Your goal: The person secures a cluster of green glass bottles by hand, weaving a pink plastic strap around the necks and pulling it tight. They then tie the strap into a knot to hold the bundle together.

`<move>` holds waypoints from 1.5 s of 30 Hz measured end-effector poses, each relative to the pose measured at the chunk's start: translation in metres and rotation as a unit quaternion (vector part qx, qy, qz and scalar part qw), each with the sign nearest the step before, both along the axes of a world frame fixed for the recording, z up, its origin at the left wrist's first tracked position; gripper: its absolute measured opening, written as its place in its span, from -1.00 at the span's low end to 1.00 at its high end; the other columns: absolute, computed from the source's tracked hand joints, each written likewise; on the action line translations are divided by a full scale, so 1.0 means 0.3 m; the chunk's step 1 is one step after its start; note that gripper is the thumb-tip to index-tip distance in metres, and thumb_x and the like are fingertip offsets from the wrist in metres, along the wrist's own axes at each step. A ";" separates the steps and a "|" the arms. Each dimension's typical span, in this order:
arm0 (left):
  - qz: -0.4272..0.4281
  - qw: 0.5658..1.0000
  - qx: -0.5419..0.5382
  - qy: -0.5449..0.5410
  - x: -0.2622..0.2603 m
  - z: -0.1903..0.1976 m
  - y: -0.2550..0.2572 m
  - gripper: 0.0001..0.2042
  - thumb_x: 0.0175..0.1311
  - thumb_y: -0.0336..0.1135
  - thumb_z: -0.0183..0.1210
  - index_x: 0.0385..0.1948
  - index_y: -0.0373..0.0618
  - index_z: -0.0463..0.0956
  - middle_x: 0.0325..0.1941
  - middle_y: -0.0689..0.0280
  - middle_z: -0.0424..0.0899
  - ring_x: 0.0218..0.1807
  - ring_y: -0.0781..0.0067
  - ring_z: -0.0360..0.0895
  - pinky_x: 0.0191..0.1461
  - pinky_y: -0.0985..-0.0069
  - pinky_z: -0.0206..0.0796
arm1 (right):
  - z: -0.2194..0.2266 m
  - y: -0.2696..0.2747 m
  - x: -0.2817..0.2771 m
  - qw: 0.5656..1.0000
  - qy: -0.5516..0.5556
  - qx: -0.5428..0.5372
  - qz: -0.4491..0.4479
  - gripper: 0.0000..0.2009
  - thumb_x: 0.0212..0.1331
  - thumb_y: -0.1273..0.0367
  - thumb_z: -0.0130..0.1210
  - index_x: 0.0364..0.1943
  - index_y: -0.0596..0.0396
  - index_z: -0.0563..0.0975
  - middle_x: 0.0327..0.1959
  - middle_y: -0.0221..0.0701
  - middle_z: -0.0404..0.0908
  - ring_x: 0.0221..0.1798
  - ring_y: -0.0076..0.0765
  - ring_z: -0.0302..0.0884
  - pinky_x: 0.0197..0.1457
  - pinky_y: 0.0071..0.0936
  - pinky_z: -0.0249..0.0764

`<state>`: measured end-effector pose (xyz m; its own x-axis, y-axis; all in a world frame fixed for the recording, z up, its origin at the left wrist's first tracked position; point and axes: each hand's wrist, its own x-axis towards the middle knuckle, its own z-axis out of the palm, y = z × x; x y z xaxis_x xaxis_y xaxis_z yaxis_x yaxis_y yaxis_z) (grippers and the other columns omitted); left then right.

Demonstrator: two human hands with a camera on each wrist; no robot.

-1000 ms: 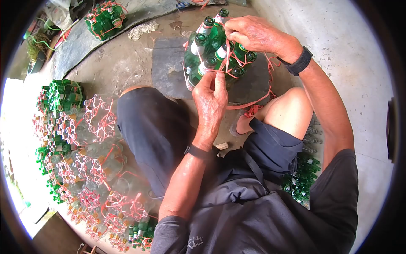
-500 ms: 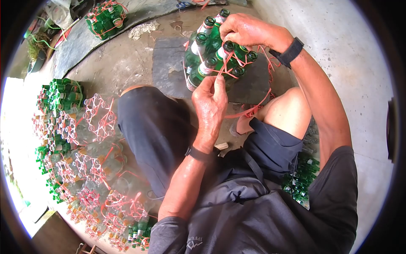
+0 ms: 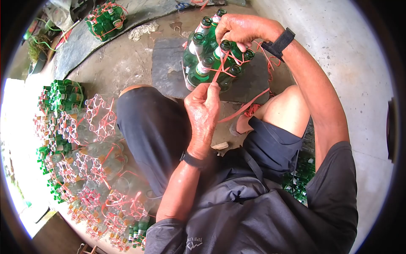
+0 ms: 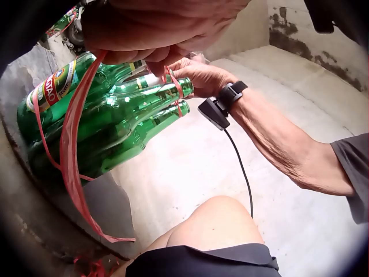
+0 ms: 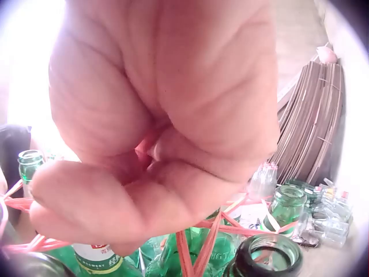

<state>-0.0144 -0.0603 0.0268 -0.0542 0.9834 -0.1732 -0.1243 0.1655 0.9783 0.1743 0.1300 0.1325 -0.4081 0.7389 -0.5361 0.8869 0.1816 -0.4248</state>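
Note:
In the head view, green bottles (image 3: 198, 68) stand in a cluster, laced around their necks with flat red strap (image 3: 224, 62). My left hand (image 3: 202, 109), just below the cluster, pinches the strap between thumb and fingers; a loose length hangs from it, broad in the left wrist view. Over the far right bottle necks is my right hand (image 3: 249, 31). The right wrist view shows the fingers of my right hand (image 5: 155, 127) curled, with a bit of red strap inside the grip. Green bottle mouths (image 5: 268, 257) lie just under it.
The cluster stands on a dark slab (image 3: 167, 63). Many strapped bottle bundles (image 3: 99, 118) fill the left side, and another green bundle (image 3: 105, 21) stands at the upper left. More green bottles (image 3: 298, 182) lie beyond the right thigh. A pale wall (image 3: 338, 55) rises at the right.
My left hand has drawn down and slightly left with the strap. My right hand has shifted left across the necks, its wrist bent more. The bottle tops have moved slightly left.

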 end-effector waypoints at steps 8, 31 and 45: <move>0.003 1.000 -0.004 -0.008 -0.029 0.008 -0.016 -0.74 0.52 -0.28 0.27 -0.32 -0.29 0.76 -0.44 0.52 0.68 -0.33 0.72 0.45 -0.19 0.58 0.29 | -0.139 -0.069 0.113 0.919 0.115 0.360 0.114 -0.80 0.28 0.46 0.11 -0.13 0.15 0.74 -0.37 -0.12 0.76 -0.31 0.03 0.76 -0.16 -0.05 0.65; 0.000 0.998 0.030 0.062 -0.079 0.017 0.013 -0.74 0.52 -0.23 0.33 -0.34 -0.25 0.78 -0.55 0.57 0.54 -0.46 0.74 0.30 -0.37 0.55 0.12 | -0.198 -0.538 -0.095 0.862 0.085 0.487 -0.110 -0.81 0.31 0.30 0.37 -0.16 0.05 0.61 -0.14 -0.28 0.55 -0.29 0.02 0.73 -0.29 -0.11 0.71; -0.022 0.997 0.023 0.073 -0.094 0.047 0.020 -0.75 0.52 -0.25 0.33 -0.32 -0.25 0.79 -0.51 0.56 0.58 -0.41 0.74 0.36 -0.31 0.58 0.19 | -0.253 -0.525 -0.069 0.872 0.157 0.455 -0.092 -0.82 0.31 0.48 0.33 -0.08 0.14 0.59 -0.11 -0.26 0.59 -0.18 0.04 0.71 -0.19 -0.12 0.71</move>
